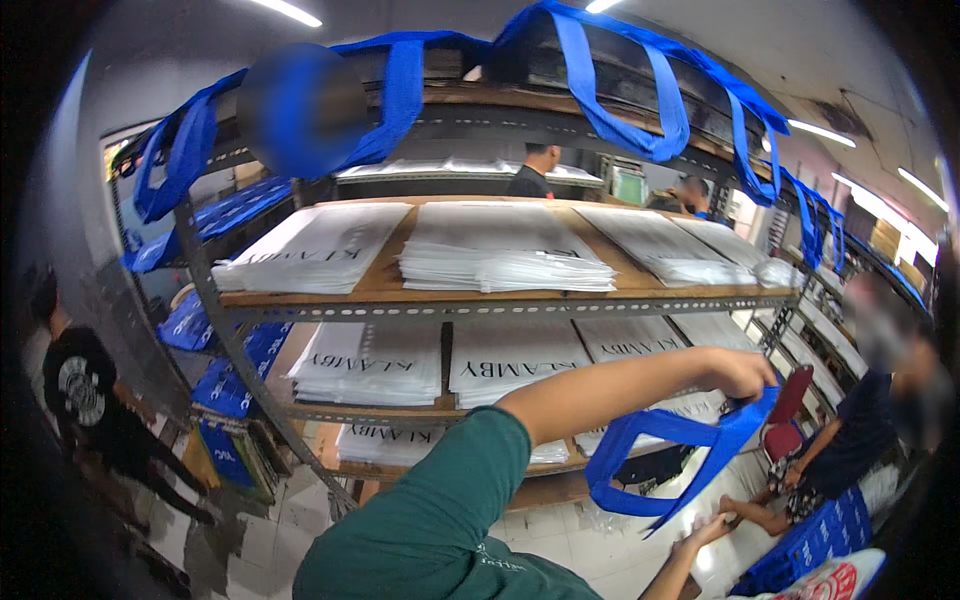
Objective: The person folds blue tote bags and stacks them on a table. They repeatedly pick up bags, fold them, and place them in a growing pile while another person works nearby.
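My left arm, in a green sleeve, reaches across to the right in front of a metal rack. High at its end, my left hand [745, 376] is closed on the edge of a blue fabric tote bag [765, 410], whose long handle loop hangs down and to the left. Below the bag, my right hand [710, 530] is held low, its fingers seemingly stretched out and nothing visible in them. It appears apart from the bag. Beside my left hand, the rack's shelves [370, 298] carry stacks of flat white printed bags [505, 262].
More blue bags [400, 95] drape over the rack's top, handles dangling. A person in dark clothes [850, 440] sits at right, close to my right hand, by a pile of blue bags [815, 545]. Another person [90, 400] stands at left. A red chair [785, 430] stands behind.
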`<state>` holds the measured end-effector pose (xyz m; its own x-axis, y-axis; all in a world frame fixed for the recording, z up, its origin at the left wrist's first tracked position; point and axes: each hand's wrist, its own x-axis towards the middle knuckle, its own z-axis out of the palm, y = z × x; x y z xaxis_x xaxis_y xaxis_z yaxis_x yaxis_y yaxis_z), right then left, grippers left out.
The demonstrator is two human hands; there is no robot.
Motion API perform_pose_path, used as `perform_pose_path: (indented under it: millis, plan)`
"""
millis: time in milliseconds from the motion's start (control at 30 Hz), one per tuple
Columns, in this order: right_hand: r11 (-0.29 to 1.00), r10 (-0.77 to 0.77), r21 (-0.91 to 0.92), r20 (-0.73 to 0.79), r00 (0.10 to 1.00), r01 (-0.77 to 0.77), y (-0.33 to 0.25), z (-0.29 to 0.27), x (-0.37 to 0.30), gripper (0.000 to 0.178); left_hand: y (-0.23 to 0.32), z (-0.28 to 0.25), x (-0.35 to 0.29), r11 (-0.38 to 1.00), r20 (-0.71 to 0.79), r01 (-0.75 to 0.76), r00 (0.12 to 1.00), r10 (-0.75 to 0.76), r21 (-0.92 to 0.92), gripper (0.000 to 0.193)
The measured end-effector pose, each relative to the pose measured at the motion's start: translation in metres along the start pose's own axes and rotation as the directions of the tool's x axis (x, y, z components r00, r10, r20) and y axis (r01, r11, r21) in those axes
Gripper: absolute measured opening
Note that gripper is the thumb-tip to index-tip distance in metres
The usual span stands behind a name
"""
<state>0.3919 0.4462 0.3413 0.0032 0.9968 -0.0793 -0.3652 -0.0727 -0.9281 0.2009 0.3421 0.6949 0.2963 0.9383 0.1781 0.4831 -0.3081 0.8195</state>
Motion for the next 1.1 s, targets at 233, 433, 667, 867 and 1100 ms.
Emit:
perform_pose_path:
  millis: [233, 433, 667, 867, 1100]
  plan:
    - [0.65, 0.061, 0.409, 0.811, 0.581, -0.64, -0.09, 0.086, -0.133, 0.09, 0.102, -0.038, 0.044, 0.861, -0.13, 0.083, 0.991, -0.02, 0.501, 0.029]
    - [0.599, -0.239, 0.602, 0.764, 0.6, -0.528, -0.163, 0.1, -0.136, 0.055, 0.16, -0.048, 0.026, 0.708, -0.119, 0.089, 0.993, -0.007, 0.701, 0.044]
    - [0.737, -0.34, 0.646, 0.609, 0.717, -0.199, -0.217, 0.13, -0.139, 0.038, 0.216, -0.048, -0.012, 0.263, -0.264, 0.242, 0.963, 0.051, 0.934, 0.03]
    - [0.801, -0.585, 0.56, 0.651, 0.484, 0.214, -0.347, 0.18, -0.048, 0.043, 0.296, -0.045, -0.086, 0.348, -0.399, 0.303, 0.883, 0.248, 0.887, 0.025]
    - [0.771, -0.595, 0.488, 0.782, 0.186, 0.41, -0.499, 0.256, -0.072, 0.042, 0.335, -0.086, -0.158, 0.768, -0.639, 0.151, 0.666, 0.386, 0.622, 0.02]
